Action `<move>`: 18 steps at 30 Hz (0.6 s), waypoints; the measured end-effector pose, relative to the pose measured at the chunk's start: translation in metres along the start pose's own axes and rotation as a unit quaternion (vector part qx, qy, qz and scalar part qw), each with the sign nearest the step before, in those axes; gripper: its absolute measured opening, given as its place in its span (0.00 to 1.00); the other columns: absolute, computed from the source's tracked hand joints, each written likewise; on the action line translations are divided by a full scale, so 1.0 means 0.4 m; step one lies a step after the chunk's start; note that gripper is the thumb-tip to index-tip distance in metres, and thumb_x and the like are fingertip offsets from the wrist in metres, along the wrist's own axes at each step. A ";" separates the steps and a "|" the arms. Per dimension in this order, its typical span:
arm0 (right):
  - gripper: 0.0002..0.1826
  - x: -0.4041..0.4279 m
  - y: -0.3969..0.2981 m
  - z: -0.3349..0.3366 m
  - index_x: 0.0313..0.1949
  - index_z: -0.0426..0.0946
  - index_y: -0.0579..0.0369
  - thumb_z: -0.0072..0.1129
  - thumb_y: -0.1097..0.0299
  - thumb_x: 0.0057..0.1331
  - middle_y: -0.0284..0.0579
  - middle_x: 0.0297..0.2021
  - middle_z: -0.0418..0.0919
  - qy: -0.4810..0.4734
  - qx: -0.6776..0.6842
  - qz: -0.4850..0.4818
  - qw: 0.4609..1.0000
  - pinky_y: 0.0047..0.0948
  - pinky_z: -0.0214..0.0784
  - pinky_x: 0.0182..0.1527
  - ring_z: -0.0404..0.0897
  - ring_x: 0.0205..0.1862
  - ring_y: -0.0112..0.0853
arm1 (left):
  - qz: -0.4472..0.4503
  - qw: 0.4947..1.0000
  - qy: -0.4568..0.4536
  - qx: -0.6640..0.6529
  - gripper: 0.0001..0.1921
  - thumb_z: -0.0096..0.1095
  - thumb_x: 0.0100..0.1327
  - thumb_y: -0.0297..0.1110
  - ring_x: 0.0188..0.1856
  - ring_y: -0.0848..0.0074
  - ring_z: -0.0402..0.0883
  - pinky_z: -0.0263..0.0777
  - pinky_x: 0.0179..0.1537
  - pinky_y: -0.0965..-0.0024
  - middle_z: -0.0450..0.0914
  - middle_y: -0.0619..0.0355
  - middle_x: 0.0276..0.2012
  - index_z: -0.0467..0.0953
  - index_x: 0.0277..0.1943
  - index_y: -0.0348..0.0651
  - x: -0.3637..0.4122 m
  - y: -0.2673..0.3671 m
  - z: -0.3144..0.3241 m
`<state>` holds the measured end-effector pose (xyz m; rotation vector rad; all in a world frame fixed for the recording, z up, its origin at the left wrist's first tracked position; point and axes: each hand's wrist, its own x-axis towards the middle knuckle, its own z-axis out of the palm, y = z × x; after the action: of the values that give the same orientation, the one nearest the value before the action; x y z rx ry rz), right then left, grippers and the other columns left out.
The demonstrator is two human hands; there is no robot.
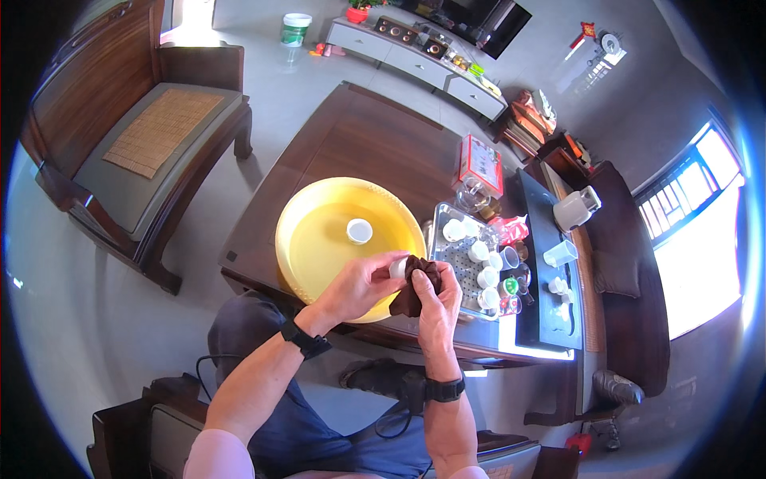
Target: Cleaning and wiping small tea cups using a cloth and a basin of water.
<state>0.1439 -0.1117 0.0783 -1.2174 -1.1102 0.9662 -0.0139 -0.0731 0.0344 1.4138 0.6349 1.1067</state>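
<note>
My left hand [359,284] grips a small white cup [398,268] by its side, over the near right rim of a yellow plastic basin [293,275]. A dark brown cloth [409,300] is bunched in my right hand [438,293] and pressed against that cup. Another white cup [359,231] is in the basin, which seems to hold water. Right of my hands, a perforated metal tray [459,254] bears several white cups [488,276].
Glasses, a green-patterned cup [509,287] and a red and white box [480,164] stand by the tray on the dark wooden table [371,132]. Farther right, a dark tea tray [541,209] holds an electric kettle [575,209], a clear plastic cup [561,254] and small cups.
</note>
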 end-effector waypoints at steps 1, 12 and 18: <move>0.10 0.000 -0.002 -0.005 0.46 0.76 0.61 0.65 0.71 0.70 0.36 0.38 0.80 0.001 0.002 0.020 1.000 0.21 0.71 0.44 0.76 0.38 0.19 | 0.013 1.000 -0.005 0.022 0.26 0.66 0.68 0.21 0.58 0.75 0.82 0.79 0.58 0.70 0.82 0.52 0.57 0.71 0.68 0.34 0.001 0.004 0.005; 0.11 0.012 0.017 -0.019 0.49 0.75 0.57 0.64 0.73 0.70 0.35 0.41 0.82 -0.001 0.129 0.011 0.992 0.23 0.73 0.50 0.78 0.41 0.21 | -0.117 0.983 0.020 -0.140 0.19 0.58 0.77 0.33 0.54 0.75 0.83 0.80 0.57 0.68 0.81 0.54 0.55 0.72 0.66 0.38 0.003 -0.002 0.007; 0.12 0.011 0.019 -0.022 0.48 0.75 0.60 0.66 0.71 0.69 0.35 0.38 0.80 0.000 0.048 0.005 0.999 0.22 0.72 0.46 0.77 0.39 0.20 | -0.140 0.974 -0.010 -0.179 0.21 0.53 0.80 0.38 0.54 0.77 0.83 0.79 0.58 0.69 0.80 0.55 0.55 0.70 0.69 0.38 0.004 -0.003 0.005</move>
<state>0.1534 -0.1085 0.0711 -1.1448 -1.0473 1.0162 -0.0112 -0.0724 0.0339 0.9903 0.5663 0.9251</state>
